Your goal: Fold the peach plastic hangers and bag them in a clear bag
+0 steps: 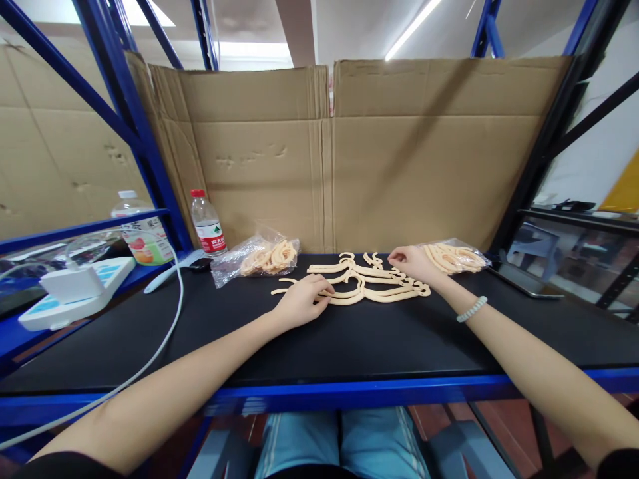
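On the black tabletop lie several flat, cream-coloured curved pieces [394, 295] shaped like clothes hanger parts, set in rows. My left hand [303, 303] is at the left end of the front row, thumb and fingers bent round a cream hanger piece; two thin ends stick out beyond the hand's far side. Behind the right end of the rows is my right hand [412, 261], its fingers curled together beside small hook-like pieces [373, 260]. Whatever lies between those fingers is too small to make out. A beaded bracelet [472, 309] circles the right wrist.
A clear bag of cream rings and hooks [269, 258] lies back left, another bag of curved pieces [455, 257] back right. A red-capped water bottle [208, 223], a white power strip [77, 296] and a white cable [170, 326] are at left. Cardboard [429, 159] walls the back.
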Demonstrator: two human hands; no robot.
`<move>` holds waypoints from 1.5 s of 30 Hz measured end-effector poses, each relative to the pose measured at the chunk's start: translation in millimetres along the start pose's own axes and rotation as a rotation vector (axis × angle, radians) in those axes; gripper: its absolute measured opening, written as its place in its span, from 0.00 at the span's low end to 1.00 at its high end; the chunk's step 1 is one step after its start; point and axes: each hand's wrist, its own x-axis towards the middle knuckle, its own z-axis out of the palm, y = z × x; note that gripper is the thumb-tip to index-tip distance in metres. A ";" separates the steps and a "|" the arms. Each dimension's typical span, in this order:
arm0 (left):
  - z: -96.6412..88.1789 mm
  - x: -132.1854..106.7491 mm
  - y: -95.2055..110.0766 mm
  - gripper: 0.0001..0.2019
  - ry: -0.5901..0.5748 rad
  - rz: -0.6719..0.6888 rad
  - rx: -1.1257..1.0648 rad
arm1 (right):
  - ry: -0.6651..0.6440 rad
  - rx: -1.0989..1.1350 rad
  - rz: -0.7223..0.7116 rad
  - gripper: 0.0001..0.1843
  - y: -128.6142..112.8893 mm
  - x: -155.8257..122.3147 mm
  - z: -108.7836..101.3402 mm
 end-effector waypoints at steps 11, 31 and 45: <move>1.9 -2.5 5.3 0.07 -0.016 0.000 -0.005 | -0.159 -0.238 0.021 0.11 12.3 39.5 24.9; -0.6 -2.2 8.9 0.06 -0.025 0.010 -0.017 | -0.135 -0.270 -0.200 0.09 18.7 40.3 37.2; -1.8 -1.7 12.4 0.06 -0.014 0.018 -0.016 | -0.037 -0.384 -0.164 0.11 6.1 34.9 36.0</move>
